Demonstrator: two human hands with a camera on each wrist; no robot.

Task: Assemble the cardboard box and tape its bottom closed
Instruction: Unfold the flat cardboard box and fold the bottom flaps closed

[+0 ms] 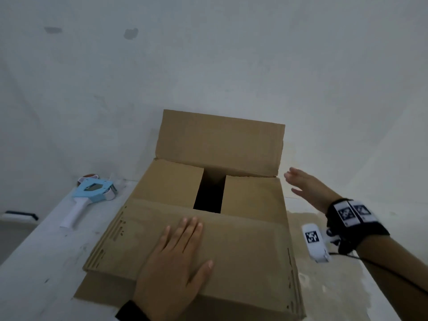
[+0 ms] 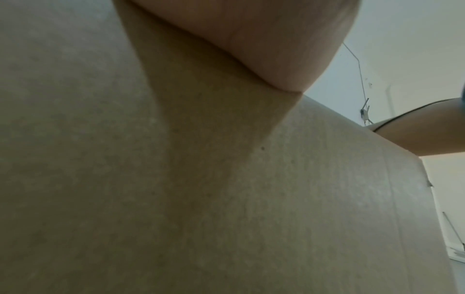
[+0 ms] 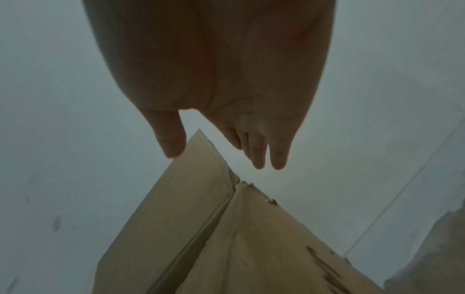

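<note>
1. The brown corrugated cardboard box stands on the pale grey worktop, close against the white wall, with its flap side up. The two short inner flaps are folded down, with a dark gap between them.

2. The near long flap is folded flat over the inner flaps. The far long flap stands upright by the wall, its long axis running left to right across the box.

3. The coming move, as I judge it, is to fold that far flap down towards the person. The right hand is the nearer one: it hangs in the air just beside the box's far right corner, and the flap's right edge lies ahead of it and to its left.

4. The right wrist view shows this hand's fingers straight and spread, thumb apart, with the flap's upper corner just past the fingertips. It holds nothing, and whether the thumb tip brushes the cardboard I cannot tell.

5. The left hand lies flat, palm down, fingers straight and together, pressing on the near flap; it grips nothing. The left wrist view shows the palm heel resting on cardboard.

6. The light-blue tape dispenser with a white handle lies on the worktop left of the box, well apart from both hands, untouched.
</note>
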